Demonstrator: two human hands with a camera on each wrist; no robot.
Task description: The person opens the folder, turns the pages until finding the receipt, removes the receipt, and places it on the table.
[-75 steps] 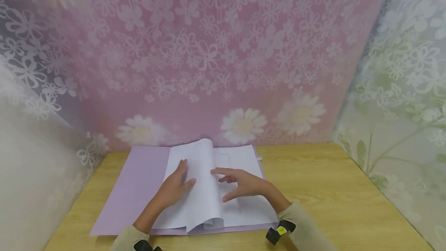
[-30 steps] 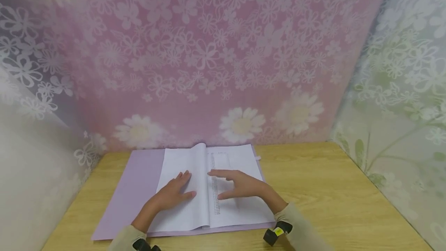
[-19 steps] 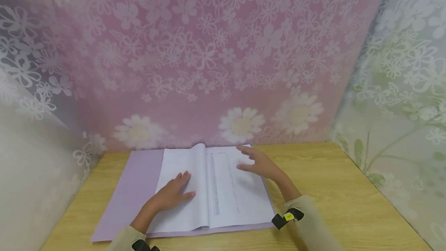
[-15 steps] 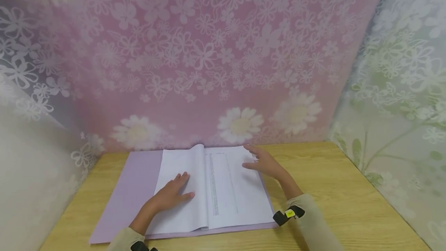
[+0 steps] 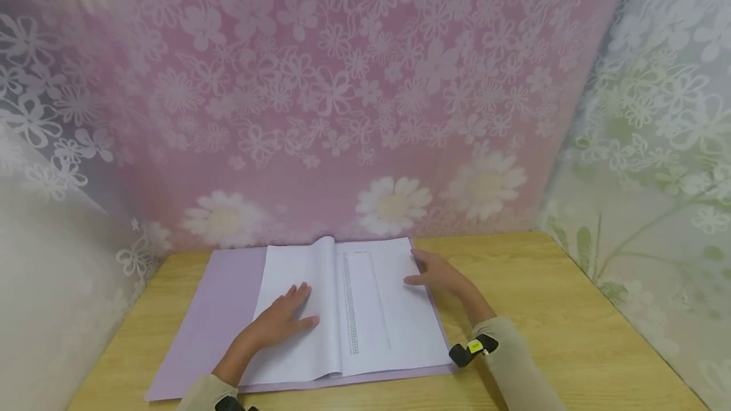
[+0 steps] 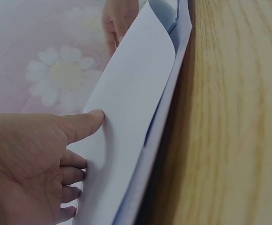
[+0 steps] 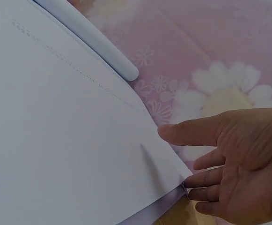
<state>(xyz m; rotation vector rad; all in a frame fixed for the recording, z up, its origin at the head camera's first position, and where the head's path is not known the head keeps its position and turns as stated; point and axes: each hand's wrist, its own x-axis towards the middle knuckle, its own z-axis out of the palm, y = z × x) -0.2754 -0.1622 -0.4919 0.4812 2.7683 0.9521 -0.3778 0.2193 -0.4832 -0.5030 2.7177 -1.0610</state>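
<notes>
A purple folder (image 5: pixel 219 303) lies spread on the table, with white sheets turned over to its left and a printed sheet (image 5: pixel 396 316) facing up on the right. My left hand (image 5: pixel 280 321) rests on the turned sheets (image 5: pixel 291 262), fingers extended and thumb apart, as the left wrist view also shows on the white paper (image 6: pixel 131 79). The sheets bulge in a rolled ridge near the spine. At the upper right edge of the printed sheet is my right hand (image 5: pixel 438 273). In the right wrist view its fingertips are right at the paper's corner, the thumb over the page (image 7: pixel 79 140).
The wooden table (image 5: pixel 542 316) extends right of the folder. Behind it stands a pink flowered backdrop (image 5: pixel 342 113), close to the folder's far edge. Pale flowered panels (image 5: pixel 657 221) rise on the right and left. A black strap device (image 5: pixel 473 349) sits on the right wrist.
Sheets that were being turned now lie on the left, exposing the printed page. My right hand has moved from the middle to the page's upper right edge. The left hand stays on the turned sheets.
</notes>
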